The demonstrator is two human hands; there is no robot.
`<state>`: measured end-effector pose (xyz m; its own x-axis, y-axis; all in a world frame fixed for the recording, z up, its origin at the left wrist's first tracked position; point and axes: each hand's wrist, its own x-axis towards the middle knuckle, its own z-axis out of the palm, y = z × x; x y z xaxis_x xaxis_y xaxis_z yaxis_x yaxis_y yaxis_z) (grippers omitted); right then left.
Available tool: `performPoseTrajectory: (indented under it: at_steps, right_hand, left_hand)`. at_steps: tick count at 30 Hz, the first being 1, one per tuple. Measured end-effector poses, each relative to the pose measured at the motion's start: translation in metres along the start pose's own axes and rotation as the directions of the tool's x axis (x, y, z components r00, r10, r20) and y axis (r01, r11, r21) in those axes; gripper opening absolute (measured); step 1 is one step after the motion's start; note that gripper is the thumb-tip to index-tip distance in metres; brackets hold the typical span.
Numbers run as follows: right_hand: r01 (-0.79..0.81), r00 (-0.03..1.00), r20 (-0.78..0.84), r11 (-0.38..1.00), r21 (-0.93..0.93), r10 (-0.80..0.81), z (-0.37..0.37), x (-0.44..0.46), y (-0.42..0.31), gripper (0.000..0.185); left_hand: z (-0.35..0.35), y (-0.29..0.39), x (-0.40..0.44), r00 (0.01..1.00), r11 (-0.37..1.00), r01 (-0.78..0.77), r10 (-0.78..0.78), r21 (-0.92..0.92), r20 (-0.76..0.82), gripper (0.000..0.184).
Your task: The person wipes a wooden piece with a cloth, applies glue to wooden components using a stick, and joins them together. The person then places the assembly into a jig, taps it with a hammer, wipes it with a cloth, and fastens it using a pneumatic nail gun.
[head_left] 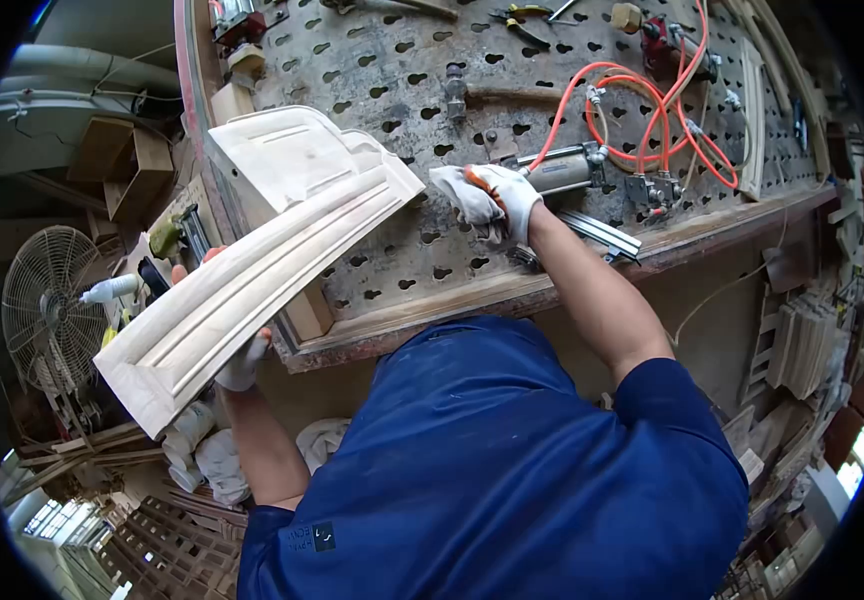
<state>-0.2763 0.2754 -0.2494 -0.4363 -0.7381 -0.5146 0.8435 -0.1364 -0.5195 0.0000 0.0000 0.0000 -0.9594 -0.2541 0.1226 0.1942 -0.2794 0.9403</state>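
Pale wood, moulded along its face: the wooden moulding (262,285) is held at a slant across the left corner of the surface (382,62), which is perforated metal. The gloved left hand (240,368) grips it from beneath, mostly hidden by the wood. The gloved right hand (515,195) is closed on a white, cloth-like item (467,196), near but apart from the moulding's right end.

Obstructions noted: a metal cylinder (567,168) lies just beside the right hand, with metal rails (602,237) close to the forearm. Beyond are a hammer (455,92), looped orange hose (642,100) and pliers (525,32). Wooden edging (432,308) borders the near side of the surface. Off to the left stand a caged fan (52,300) and a white bottle (110,289); stacked boards (804,350) are at right.
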Motion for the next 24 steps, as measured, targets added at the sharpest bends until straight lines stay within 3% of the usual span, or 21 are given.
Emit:
performPoseTrajectory:
  at_steps: [1,2,3,5,7,9,11,13,14,15,16,17,18,19,20,21,23,24]
  right_hand:
    - [-0.069,0.997,-0.036,0.998,-0.014,0.068,0.015,0.019,-0.008,0.032]
    - [-0.107,0.994,0.041,0.992,0.06,0.105,0.029,0.034,-0.017,0.03]
    - [-0.204,0.973,-0.108,0.979,-0.006,0.202,0.009,-0.025,-0.034,0.033]
    - [-0.144,0.985,-0.141,0.937,-0.317,0.104,0.041,-0.005,-0.044,0.038]
    - [-0.151,0.984,-0.171,0.769,-0.621,0.055,0.046,0.042,-0.037,0.03]
    - [-0.101,0.993,-0.119,0.739,-0.667,0.029,0.049,0.077,-0.032,0.032]
    - [0.065,0.964,-0.104,0.599,-0.798,-0.243,0.08,0.092,-0.027,0.031]
    - [0.113,0.946,-0.024,0.395,-0.912,-0.325,0.087,0.139,-0.001,0.035]
    - [0.107,0.941,0.026,0.223,-0.969,-0.338,0.093,0.149,0.007,0.037]
    - [0.021,0.993,0.005,0.132,-0.991,-0.118,0.109,0.148,0.012,0.038]
    - [-0.03,0.974,-0.018,-0.05,-0.998,-0.224,0.129,0.129,0.025,0.04]
    - [-0.104,0.942,-0.026,-0.216,-0.971,-0.335,0.143,0.102,0.042,0.042]
    - [-0.117,0.946,-0.039,-0.227,-0.967,-0.322,0.146,0.09,0.045,0.044]
    - [-0.089,0.905,0.022,-0.241,-0.966,-0.424,0.129,0.092,0.064,0.042]
    - [-0.126,0.888,0.01,-0.264,-0.956,-0.459,0.121,0.096,0.076,0.04]
    - [-0.166,0.868,-0.003,-0.285,-0.944,-0.496,0.118,0.097,0.079,0.038]
    - [-0.354,0.824,-0.171,-0.254,-0.9,-0.541,0.119,0.124,0.074,0.033]
    - [-0.378,0.83,-0.203,-0.255,-0.89,-0.519,0.122,0.132,0.069,0.034]
  left_hand:
    - [0.002,0.002,-0.012,0.969,0.682,-0.011,0.187,0.731,-0.16,0.118]
    - [0.006,0.009,-0.022,0.949,0.707,-0.023,0.238,0.706,-0.207,0.121]
    - [0.027,-0.025,-0.058,0.921,0.839,0.011,0.204,0.545,-0.333,0.123]
    - [0.025,0.002,-0.078,0.849,0.866,-0.04,0.292,0.498,-0.44,0.129]
    - [0.012,0.046,-0.107,0.894,0.983,-0.163,0.185,0.089,-0.408,0.122]
    - [-0.038,0.033,-0.195,0.648,0.97,-0.199,0.023,-0.14,-0.762,0.107]
    - [-0.057,0.03,-0.235,0.7,0.924,-0.197,-0.102,-0.328,-0.707,0.091]
    - [-0.042,0.021,-0.251,0.665,0.995,-0.03,-0.048,-0.091,-0.745,0.087]
    - [-0.029,0.018,-0.252,0.643,0.996,0.018,-0.077,-0.086,-0.762,0.084]
    - [-0.013,0.02,-0.247,0.615,0.994,0.065,-0.107,-0.085,-0.781,0.082]
    - [-0.022,0.009,-0.269,0.523,0.978,0.027,-0.192,-0.209,-0.83,0.074]
    - [-0.018,0.002,-0.272,0.413,0.975,0.088,-0.224,-0.206,-0.883,0.069]
    - [-0.033,-0.015,-0.295,0.323,0.958,0.112,-0.285,-0.262,-0.903,0.067]
    - [-0.047,-0.035,-0.315,0.235,0.939,0.125,-0.342,-0.32,-0.91,0.064]
    - [-0.047,-0.045,-0.318,0.172,0.93,0.226,-0.33,-0.289,-0.928,0.06]
    - [-0.05,-0.054,-0.321,0.164,0.912,0.177,-0.399,-0.371,-0.902,0.056]
    - [-0.046,-0.071,-0.329,-0.007,0.88,0.3,-0.384,-0.368,-0.923,0.053]
    - [-0.042,-0.073,-0.325,-0.04,0.887,0.299,-0.357,-0.353,-0.933,0.045]
